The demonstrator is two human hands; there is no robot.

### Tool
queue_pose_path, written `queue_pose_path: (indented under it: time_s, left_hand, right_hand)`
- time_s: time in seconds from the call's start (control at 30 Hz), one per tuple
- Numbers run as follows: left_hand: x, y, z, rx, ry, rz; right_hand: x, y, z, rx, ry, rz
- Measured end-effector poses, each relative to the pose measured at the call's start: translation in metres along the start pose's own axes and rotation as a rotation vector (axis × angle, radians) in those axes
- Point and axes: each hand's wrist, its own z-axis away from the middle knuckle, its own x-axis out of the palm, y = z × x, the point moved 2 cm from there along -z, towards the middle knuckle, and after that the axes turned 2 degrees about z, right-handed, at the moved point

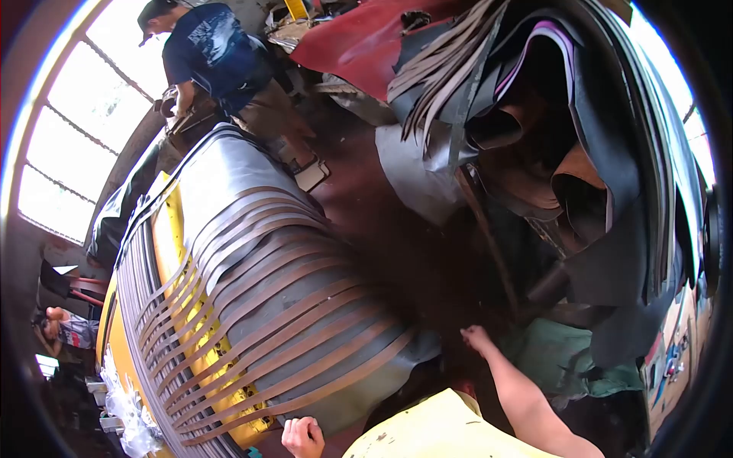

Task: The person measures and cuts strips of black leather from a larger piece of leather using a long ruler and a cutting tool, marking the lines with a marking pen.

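Yellow garment [416, 435] of the wearer closest to the lens, along the bottom edge. Left hand [303, 437] just left of it, fingers curled in like a loose fist, near the lower end of the brown strips [317, 311]; cannot tell whether anything is gripped. Right arm stretched upward from the lower right corner. Right hand [476, 338] well apart from the left, fingers bent, in front of a dark, shadowed area; cannot tell whether it grasps something

Brown strips: long, narrow, roughly side by side with small gaps, left of centre. They arch across a dark grey sheet [366, 395] and continue over a yellow bar [169, 237], toward a mass of dark strips [134, 305] at the left. Pale silvery sheet [240, 164] beyond them, draped on the same rounded load. Clear plastic [130, 412] bunched at lower left

Right side: large dark sheets [634, 130] hanging in folds, one fold edged in purple; a bunch of thin grey-brown strips [447, 69] drooping at their upper left. Red sheet [343, 46] spread at the top, grey sheet [416, 172] below it. Green cloth [557, 355] crumpled beyond the right forearm

Co-worker [217, 57] in dark cap and shirt stands at the far end, near a bright barred window [84, 137]. Second person [76, 332] small at far left
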Motion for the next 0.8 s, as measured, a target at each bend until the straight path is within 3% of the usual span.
queue_pose_path:
  time_s: [0.07,0.13,0.23,0.33,0.4,0.43,0.5,0.53,0.63,0.7,0.77,0.8]
  left_hand:
    - [0.007,-0.003,0.002,-0.01,-0.021,-0.022]
    - [0.009,-0.002,0.001,-0.052,-0.043,-0.035]
    - [0.009,0.004,-0.005,-0.024,-0.013,-0.089]
    - [0.015,-0.013,0.009,-0.052,-0.055,-0.166]
    - [0.016,-0.013,0.009,-0.031,0.001,-0.218]
    - [0.015,-0.014,0.009,-0.04,0.01,-0.188]
    - [0.012,-0.01,0.005,-0.071,-0.041,-0.177]
    - [0.014,-0.013,0.007,-0.062,-0.033,-0.144]
    - [0.004,0.003,-0.004,-0.06,-0.011,-0.156]
    - [0.003,0.0,0.0,-0.052,0.008,-0.179]
    - [0.001,0.001,0.006,-0.049,0.028,-0.195]
    - [0.001,-0.002,0.007,-0.134,-0.155,-0.217]
  right_hand:
    - [-0.001,-0.026,-0.015,0.012,-0.03,-0.048]
    - [0.002,-0.057,-0.021,0.101,-0.116,-0.313]
    - [0.022,-0.097,-0.027,0.13,-0.174,-0.309]
    - [0.052,-0.1,-0.05,0.302,-0.388,-0.397]
    - [0.09,-0.084,-0.082,0.371,-0.402,-0.434]
    - [0.089,-0.112,-0.06,0.287,-0.513,-0.454]
    - [0.092,-0.104,-0.087,0.224,-0.605,-0.346]
    - [0.087,-0.113,-0.08,0.268,-0.436,-0.215]
    - [0.053,-0.156,-0.035,0.186,-0.482,-0.165]
    - [0.049,-0.141,-0.045,0.088,-0.542,-0.232]
    - [0.043,-0.151,-0.03,0.116,-0.509,-0.244]
    - [0.041,-0.159,-0.028,0.084,-0.52,-0.224]
